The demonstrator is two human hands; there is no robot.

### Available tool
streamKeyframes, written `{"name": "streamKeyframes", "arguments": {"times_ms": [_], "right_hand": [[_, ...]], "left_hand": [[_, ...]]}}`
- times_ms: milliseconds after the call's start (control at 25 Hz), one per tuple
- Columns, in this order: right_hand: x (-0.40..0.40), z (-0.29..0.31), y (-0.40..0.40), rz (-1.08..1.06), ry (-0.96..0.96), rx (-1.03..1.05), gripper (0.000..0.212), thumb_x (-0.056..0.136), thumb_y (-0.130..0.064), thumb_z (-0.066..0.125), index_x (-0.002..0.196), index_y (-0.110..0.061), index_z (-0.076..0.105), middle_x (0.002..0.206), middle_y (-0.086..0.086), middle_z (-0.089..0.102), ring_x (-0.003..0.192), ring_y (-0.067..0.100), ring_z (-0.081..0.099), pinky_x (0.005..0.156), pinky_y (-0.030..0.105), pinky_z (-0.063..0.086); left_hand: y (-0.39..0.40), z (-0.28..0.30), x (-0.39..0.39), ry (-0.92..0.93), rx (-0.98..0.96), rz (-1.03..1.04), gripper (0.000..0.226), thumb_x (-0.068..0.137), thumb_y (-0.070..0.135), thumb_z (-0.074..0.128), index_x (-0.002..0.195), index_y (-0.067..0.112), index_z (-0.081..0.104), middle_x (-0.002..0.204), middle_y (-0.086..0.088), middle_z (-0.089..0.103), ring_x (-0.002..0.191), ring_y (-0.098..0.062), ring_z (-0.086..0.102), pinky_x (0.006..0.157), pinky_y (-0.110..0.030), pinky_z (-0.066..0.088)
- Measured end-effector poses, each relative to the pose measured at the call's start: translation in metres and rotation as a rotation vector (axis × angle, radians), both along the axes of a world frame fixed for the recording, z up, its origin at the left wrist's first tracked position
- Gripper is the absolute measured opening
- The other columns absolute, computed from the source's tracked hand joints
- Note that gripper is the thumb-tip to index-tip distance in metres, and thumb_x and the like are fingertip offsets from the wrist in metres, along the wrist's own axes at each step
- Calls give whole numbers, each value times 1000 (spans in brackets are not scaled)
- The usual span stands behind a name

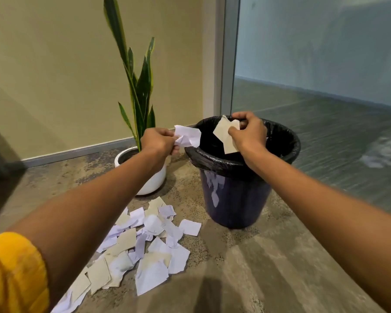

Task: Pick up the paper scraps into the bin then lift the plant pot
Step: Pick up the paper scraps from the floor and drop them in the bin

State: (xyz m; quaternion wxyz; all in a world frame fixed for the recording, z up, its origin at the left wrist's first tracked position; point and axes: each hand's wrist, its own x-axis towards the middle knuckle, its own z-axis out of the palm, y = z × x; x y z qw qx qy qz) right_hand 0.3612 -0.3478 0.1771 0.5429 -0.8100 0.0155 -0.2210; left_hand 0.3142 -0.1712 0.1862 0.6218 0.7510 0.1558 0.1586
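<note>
A dark blue bin [235, 199] lined with a black bag stands on the floor at centre right. My left hand [159, 141] grips a crumpled white paper scrap [188, 136] just left of the bin's rim. Over the bin's opening, my right hand [250, 132] holds a beige paper scrap [224, 134]. A heap of white and beige paper scraps [142, 245] lies on the floor in front of the bin. The white plant pot [155, 179] with tall green leaves [140, 86] stands left of the bin, partly hidden by my left forearm.
A beige wall with a grey skirting runs behind the pot. A glass partition [314, 64] in a metal frame stands behind and to the right of the bin. The floor is mottled grey-brown. A dark object [0, 166] sits at the left edge.
</note>
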Motion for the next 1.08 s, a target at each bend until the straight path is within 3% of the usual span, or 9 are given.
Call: {"name": "streamKeyframes", "arguments": {"times_ms": [80, 240, 440, 520, 680, 840, 1000, 1080], "right_hand": [[4, -10, -11, -26, 53, -34, 35, 77, -7, 62, 106, -24, 65, 73, -11, 50, 105, 26, 59, 89, 40, 51], [10, -12, -17, -29, 77, -38, 31, 76, -7, 66, 101, -25, 65, 68, -11, 54, 99, 22, 63, 88, 36, 52], [6, -10, -14, 3, 41, -40, 26, 78, -7, 64, 94, -26, 68, 66, -11, 55, 86, 15, 64, 86, 30, 52], [2, -8, -8, 18, 1, -52, 26, 80, -6, 58, 93, -27, 68, 66, -11, 56, 83, 14, 62, 84, 30, 53], [-14, -6, 18, 116, -162, -121, 24, 83, -6, 54, 98, -20, 68, 78, -6, 61, 76, 14, 58, 76, 27, 49], [-45, -22, 59, 438, -288, -243, 21, 86, -4, 56, 100, -15, 66, 90, -4, 61, 70, 1, 49, 67, 17, 43], [-67, -75, 94, 725, -208, -471, 18, 81, -6, 62, 94, -17, 68, 85, -2, 60, 75, 13, 53, 69, 28, 47], [-70, -111, 100, 834, -68, -660, 21, 80, -10, 64, 100, -16, 67, 90, 2, 62, 79, 18, 56, 71, 33, 49]], "left_hand": [[-16, 3, 6, -7, -8, -9, 20, 88, -1, 57, 71, 9, 53, 69, -9, 55, 44, -12, 50, 36, -13, 44], [-43, 7, 17, -9, -67, -40, 22, 87, 5, 61, 68, 9, 52, 67, -7, 57, 26, -3, 49, 39, -14, 49], [-58, 5, 22, -15, -150, -86, 22, 87, 10, 63, 71, 9, 49, 70, -11, 57, 51, -15, 61, 68, -28, 59], [-58, 5, 21, -13, -117, -90, 21, 87, 6, 62, 70, 9, 52, 70, -10, 57, 57, -17, 60, 71, -30, 59], [-32, -6, 9, -15, 99, -77, 9, 89, 7, 59, 80, 7, 59, 71, -9, 61, 59, -17, 61, 65, -32, 61], [22, -42, -11, 91, 386, -64, 8, 88, 8, 60, 91, 1, 63, 79, -16, 65, 64, -24, 65, 63, -35, 59], [63, -86, -34, 289, 571, -160, 5, 83, 5, 65, 86, 1, 68, 84, -21, 70, 69, -29, 69, 59, -35, 61], [76, -108, -43, 393, 680, -307, 8, 80, 4, 68, 88, 4, 69, 89, -20, 71, 64, -24, 64, 51, -22, 57]]}}
